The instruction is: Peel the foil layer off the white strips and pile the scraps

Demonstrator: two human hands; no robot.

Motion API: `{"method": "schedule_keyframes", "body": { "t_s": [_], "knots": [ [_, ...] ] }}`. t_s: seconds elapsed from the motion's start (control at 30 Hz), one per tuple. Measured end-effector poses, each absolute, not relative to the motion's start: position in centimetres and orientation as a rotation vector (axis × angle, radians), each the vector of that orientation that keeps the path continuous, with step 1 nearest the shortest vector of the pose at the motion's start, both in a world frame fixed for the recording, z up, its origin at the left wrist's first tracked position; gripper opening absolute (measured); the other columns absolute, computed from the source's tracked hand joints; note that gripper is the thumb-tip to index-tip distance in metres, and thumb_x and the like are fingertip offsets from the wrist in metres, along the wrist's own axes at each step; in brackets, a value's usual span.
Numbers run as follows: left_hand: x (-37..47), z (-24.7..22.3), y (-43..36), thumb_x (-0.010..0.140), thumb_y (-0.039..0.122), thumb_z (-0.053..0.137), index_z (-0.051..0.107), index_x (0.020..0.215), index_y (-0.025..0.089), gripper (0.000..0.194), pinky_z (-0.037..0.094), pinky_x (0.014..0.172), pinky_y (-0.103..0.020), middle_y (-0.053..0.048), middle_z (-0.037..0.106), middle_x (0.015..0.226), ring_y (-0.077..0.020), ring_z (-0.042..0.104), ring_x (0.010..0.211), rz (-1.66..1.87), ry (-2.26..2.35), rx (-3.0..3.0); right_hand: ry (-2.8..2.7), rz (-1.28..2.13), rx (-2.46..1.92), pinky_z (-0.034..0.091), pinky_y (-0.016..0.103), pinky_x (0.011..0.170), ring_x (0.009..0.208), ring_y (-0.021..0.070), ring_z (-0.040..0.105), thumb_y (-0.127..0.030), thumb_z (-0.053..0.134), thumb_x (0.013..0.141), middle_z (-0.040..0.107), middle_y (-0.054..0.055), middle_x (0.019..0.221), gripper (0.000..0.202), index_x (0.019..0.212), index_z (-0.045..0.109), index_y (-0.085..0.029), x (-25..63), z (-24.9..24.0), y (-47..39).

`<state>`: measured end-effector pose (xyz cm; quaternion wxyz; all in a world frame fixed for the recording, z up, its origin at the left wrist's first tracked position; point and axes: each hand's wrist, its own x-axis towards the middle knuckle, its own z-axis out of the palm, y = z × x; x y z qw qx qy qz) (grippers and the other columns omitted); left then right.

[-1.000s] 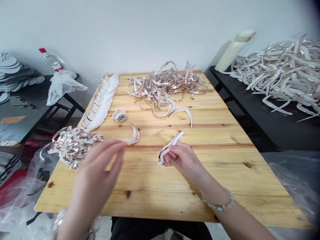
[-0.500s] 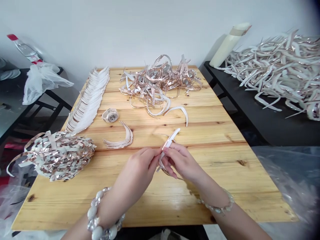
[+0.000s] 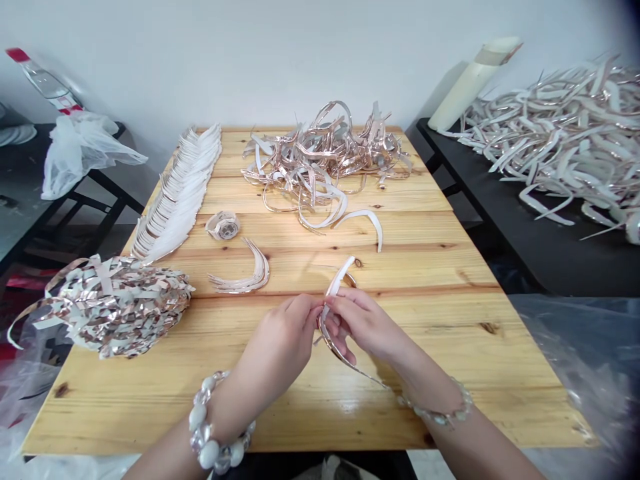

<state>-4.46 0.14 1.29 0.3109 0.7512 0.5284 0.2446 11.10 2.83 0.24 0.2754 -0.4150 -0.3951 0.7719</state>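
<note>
Between my hands is a curved white strip (image 3: 341, 275) with a shiny rose-gold side; its white end points up and away, and a thin tail reaches down toward my right wrist. My left hand (image 3: 287, 337) pinches it at its middle, fingertips closed. Right beside those fingertips, my right hand (image 3: 363, 323) grips the same strip between thumb and fingers. A small bundle of curved strips (image 3: 257, 270) lies to the left of my hands. Beyond them rests a single bent strip (image 3: 373, 223), near a tangled pile of strips (image 3: 320, 157).
On the wooden table (image 3: 440, 373), a fanned row of strips (image 3: 183, 193), a tape roll (image 3: 223, 225) and a large shiny bundle (image 3: 127, 307) sit left. A black table (image 3: 520, 247) at right bears a heap of strips (image 3: 565, 133) and a cream roll (image 3: 470, 87). A bottle (image 3: 47, 83) stands left.
The strip in my hands has shifted slightly, and its thin tail now shows below my right hand. Both hands stay together at nearly the same spot. The view has moved slightly.
</note>
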Motion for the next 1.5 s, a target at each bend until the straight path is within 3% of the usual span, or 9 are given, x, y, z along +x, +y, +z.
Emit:
{"method": "schedule_keyframes", "body": {
  "t_s": [0.23,0.77,1.0,1.13,1.23,1.5],
  "knots": [
    [-4.6,1.3,0.5,0.094,0.018,0.042,0.063,0.088,0.019,0.021,0.047,0.068,-0.024,-0.001,0.07,0.08,-0.0143,0.064,0.073,0.577,1.351,1.919,-1.145,2.08,-1.144,0.032,0.015,0.026,0.026,0.0074,0.042,-0.029,0.048,0.084,0.049,-0.004,0.037,0.028,0.058,0.05,-0.018,11.3,0.4,3.0],
    [-4.2,0.9,-0.3,0.092,0.016,0.04,0.056,0.082,0.018,0.019,0.039,0.049,-0.024,0.0,0.064,0.062,-0.0144,0.059,0.052,0.695,1.497,2.286,-1.192,2.062,-1.12,0.037,0.017,0.027,0.031,0.0093,0.047,-0.033,0.044,0.09,0.049,-0.004,0.044,0.032,0.061,0.049,-0.019,11.0,0.2,2.5],
    [-4.6,1.3,0.2,0.094,0.017,0.036,0.054,0.086,0.019,0.02,0.044,0.056,-0.022,0.0,0.067,0.071,-0.0129,0.063,0.061,0.678,1.416,2.088,-1.132,2.083,-1.064,0.035,0.018,0.026,0.033,0.0098,0.048,-0.041,0.043,0.09,0.05,-0.001,0.05,0.041,0.058,0.052,-0.018,11.0,0.6,2.4],
    [-4.8,1.4,0.3,0.094,0.016,0.04,0.054,0.1,0.02,0.016,0.048,0.066,-0.023,-0.001,0.07,0.085,-0.0134,0.066,0.073,0.696,1.334,2.089,-1.157,2.002,-1.091,0.037,0.019,0.028,0.035,0.0102,0.047,-0.042,0.043,0.091,0.049,-0.001,0.049,0.041,0.06,0.052,-0.017,11.2,0.5,2.5],
    [-4.6,1.0,0.2,0.093,0.018,0.045,0.054,0.107,0.02,0.017,0.048,0.065,-0.024,-0.001,0.071,0.086,-0.0147,0.066,0.073,0.736,1.428,2.177,-1.252,1.913,-1.124,0.038,0.019,0.029,0.036,0.0099,0.047,-0.042,0.04,0.093,0.047,-0.002,0.048,0.042,0.06,0.051,-0.018,11.3,0.2,2.6],
    [-4.1,0.3,-0.3,0.094,0.016,0.04,0.056,0.086,0.019,0.018,0.041,0.056,-0.025,0.0,0.064,0.07,-0.0137,0.058,0.059,0.73,1.489,2.428,-1.43,1.785,-1.258,0.038,0.02,0.033,0.034,0.0094,0.046,-0.036,0.031,0.097,0.048,-0.003,0.046,0.042,0.061,0.046,-0.019,11.2,-0.2,2.2]
  ]
}}
